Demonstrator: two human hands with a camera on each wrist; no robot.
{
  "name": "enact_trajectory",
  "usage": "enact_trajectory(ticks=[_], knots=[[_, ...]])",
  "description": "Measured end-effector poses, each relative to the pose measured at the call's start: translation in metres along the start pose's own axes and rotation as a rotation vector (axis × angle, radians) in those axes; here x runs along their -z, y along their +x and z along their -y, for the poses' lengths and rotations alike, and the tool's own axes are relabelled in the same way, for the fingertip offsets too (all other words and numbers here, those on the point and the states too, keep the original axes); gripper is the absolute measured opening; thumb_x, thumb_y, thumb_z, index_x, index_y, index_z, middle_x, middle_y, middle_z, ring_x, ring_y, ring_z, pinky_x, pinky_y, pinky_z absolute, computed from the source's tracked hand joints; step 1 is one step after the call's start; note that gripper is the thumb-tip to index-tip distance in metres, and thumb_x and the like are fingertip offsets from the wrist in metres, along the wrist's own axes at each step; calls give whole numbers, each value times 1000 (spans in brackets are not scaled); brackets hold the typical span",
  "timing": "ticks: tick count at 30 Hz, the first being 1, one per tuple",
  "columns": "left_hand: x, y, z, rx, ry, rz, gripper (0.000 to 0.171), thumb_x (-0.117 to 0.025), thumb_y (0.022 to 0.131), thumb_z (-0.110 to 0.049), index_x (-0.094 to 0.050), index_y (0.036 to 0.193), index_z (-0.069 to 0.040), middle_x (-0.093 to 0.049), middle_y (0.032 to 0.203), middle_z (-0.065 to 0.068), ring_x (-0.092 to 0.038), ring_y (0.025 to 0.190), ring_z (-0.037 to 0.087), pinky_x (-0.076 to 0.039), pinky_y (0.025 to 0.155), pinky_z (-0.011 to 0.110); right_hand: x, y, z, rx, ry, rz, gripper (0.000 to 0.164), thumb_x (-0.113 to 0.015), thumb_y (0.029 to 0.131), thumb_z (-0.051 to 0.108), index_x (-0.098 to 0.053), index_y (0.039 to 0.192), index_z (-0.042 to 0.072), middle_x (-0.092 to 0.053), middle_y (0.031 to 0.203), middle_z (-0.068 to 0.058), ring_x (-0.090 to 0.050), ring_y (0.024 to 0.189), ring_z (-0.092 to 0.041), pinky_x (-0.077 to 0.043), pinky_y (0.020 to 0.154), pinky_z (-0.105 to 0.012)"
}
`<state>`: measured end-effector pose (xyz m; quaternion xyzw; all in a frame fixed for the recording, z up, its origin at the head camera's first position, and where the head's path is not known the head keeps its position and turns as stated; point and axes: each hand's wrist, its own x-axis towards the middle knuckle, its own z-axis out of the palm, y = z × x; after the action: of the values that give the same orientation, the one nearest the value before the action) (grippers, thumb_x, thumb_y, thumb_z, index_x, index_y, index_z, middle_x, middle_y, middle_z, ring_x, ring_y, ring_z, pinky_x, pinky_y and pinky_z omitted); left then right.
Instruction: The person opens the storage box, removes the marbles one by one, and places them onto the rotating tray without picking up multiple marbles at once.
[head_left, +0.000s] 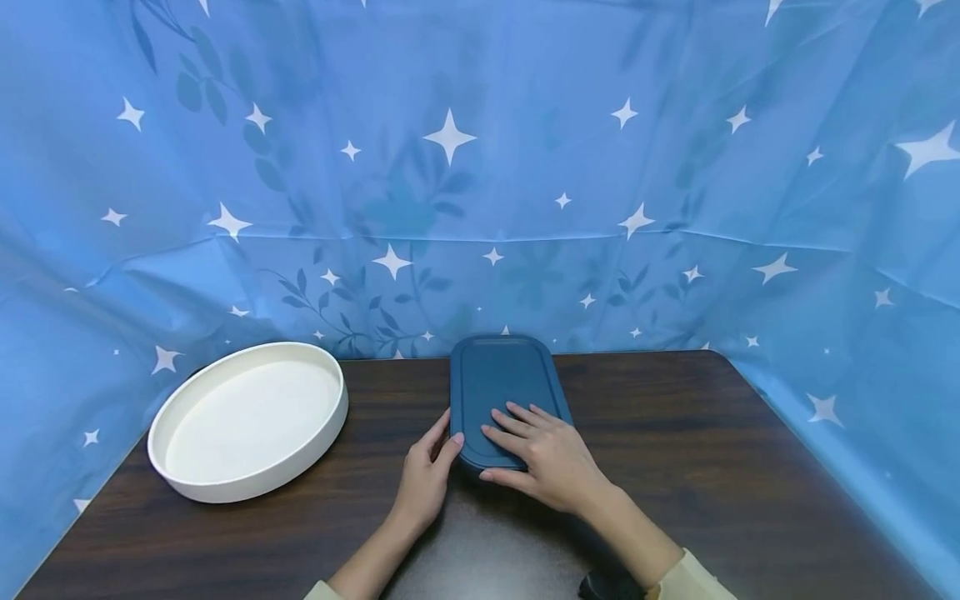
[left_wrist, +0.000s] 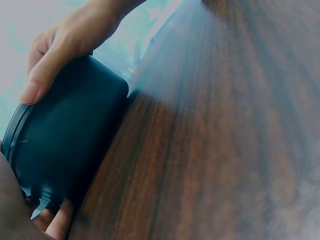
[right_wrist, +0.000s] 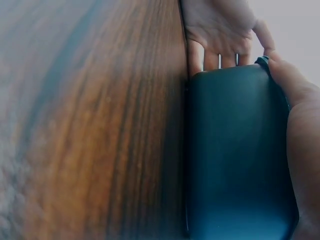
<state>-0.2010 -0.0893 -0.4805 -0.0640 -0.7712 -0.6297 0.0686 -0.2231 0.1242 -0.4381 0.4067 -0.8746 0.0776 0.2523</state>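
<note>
A blue rectangular lidded box (head_left: 510, 383) lies on the dark wooden table, its long side running away from me. My left hand (head_left: 426, 483) holds its near left corner, thumb at the lid's edge and fingers along the side wall. Spread over the near right part of the lid is my right hand (head_left: 551, 458), fingers straight and thumb at the front edge. In the left wrist view the box's dark side (left_wrist: 75, 130) stands close over the tabletop, and left fingertips (left_wrist: 61, 220) show low on it. The right wrist view shows the box's smooth wall (right_wrist: 240, 150).
A round white tray (head_left: 247, 417) with a raised rim stands on the left of the table (head_left: 712, 467). A blue curtain (head_left: 525, 167) with white stars hangs behind and at both sides. A small black object (head_left: 609, 585) shows by the right forearm.
</note>
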Motion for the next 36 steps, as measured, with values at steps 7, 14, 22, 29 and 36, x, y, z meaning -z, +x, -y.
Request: enact_trajectory(ticks=[7,14,22,29,36], knots=[[-2,0,-1,9,-20,4,57,-51,104,-36,-39,156,-16,-47,157,6,-49,141,21,-44,112,44,1,-1,-1,13,-1,-26,62,-57,90,66,-67,135,24,-68,136,-1,-63,129,-23,-51,104,-44],[-2,0,-1,-3,6,2,56,-48,105,-38,-39,156,-15,-49,155,9,-52,139,25,-48,108,44,0,-1,-2,26,-8,-51,62,-54,92,66,-68,134,22,-68,135,-2,-64,127,-24,-52,103,-45],[1,2,-2,-31,-56,18,53,-32,111,-35,-39,155,-9,-44,157,14,-52,137,31,-54,98,41,1,0,-3,19,1,-52,62,-53,94,64,-66,136,21,-67,137,-2,-63,129,-24,-52,104,-45],[1,2,0,-37,-62,1,47,-37,109,-23,-41,155,-10,-47,155,13,-53,136,26,-53,100,34,0,0,-1,26,20,-64,61,-51,97,60,-65,137,18,-66,138,-5,-62,130,-26,-51,103,-47],[2,1,0,4,-8,-28,48,-47,106,-24,-44,153,-11,-51,153,11,-60,129,22,-56,95,30,2,-2,2,-1,61,-115,59,-45,102,54,-62,140,12,-63,142,-9,-59,134,-27,-49,106,-49]])
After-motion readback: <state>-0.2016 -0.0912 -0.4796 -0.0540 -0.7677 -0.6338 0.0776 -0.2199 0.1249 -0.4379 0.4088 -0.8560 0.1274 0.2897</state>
